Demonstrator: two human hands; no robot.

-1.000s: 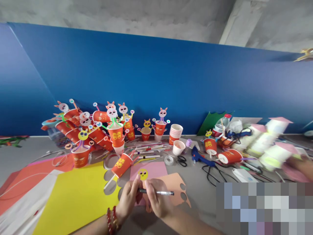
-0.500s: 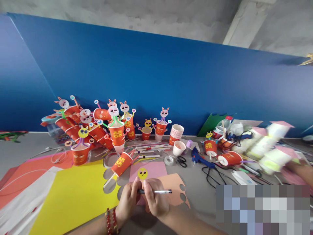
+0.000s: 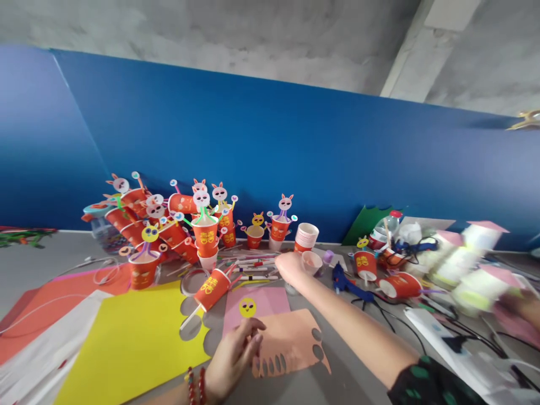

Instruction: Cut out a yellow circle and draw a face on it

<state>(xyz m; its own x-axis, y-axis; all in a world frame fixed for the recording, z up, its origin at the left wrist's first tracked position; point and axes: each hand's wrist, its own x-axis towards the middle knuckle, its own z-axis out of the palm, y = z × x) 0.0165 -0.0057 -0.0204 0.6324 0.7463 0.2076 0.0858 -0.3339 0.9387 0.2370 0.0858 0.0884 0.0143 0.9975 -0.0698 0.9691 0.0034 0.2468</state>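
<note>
My left hand (image 3: 237,355), with a red beaded bracelet at the wrist, rests by the edge of the peach paper sheet (image 3: 291,337). Its fingers are loosely bent, thumb apart, and nothing shows in them. Just beyond it a yellow paper circle (image 3: 247,307) with a drawn face lies on the pink paper (image 3: 270,301). My right hand (image 3: 289,266) reaches far forward to the pile of pens and strips (image 3: 257,262), left of a white paper cup (image 3: 311,262). Its fingers are hidden, so what it holds does not show.
Red cups with paper rabbit figures (image 3: 206,236) crowd the back left. A red cup (image 3: 213,288) lies beside the yellow sheet (image 3: 139,337). A blue glue gun (image 3: 348,284), cables and a white power strip (image 3: 442,343) are on the right. Another person's hand (image 3: 527,306) is at the right edge.
Both hands were together around a black-and-silver pen. They have parted: my right hand has moved forward to the pen pile, my left hand stays near. The pen no longer shows.
</note>
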